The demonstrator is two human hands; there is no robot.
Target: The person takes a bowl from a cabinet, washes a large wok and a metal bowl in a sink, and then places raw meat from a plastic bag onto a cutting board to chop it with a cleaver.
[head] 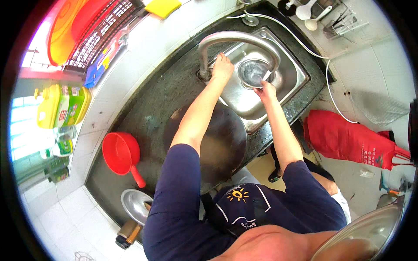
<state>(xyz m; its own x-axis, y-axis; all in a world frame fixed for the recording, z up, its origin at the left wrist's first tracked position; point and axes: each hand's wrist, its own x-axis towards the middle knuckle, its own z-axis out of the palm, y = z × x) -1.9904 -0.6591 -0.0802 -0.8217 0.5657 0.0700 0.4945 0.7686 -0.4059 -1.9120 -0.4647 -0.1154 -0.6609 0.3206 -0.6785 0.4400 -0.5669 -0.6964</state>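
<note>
My right hand [267, 91] grips the near rim of a round metal bowl [243, 75] over the stainless steel sink [251, 111]. Water runs from the curved faucet [238, 35] into the bowl, and the water inside is churned. My left hand [223, 68] is beside the base of the faucet, at the sink's left edge. Its fingers are bent, and whatever lies under them is hidden. Partly behind my left forearm, a large dark round wok or lid [222, 143] rests on the counter next to the sink.
On the dark stone counter [147, 101] stand a red plastic dipper [119, 153] and, nearer, a metal lid or pan [135, 204]. A yellow oil jug [65, 106] is by the window. Ladles [318, 19] hang on the wall. A red bag [349, 140] hangs at right.
</note>
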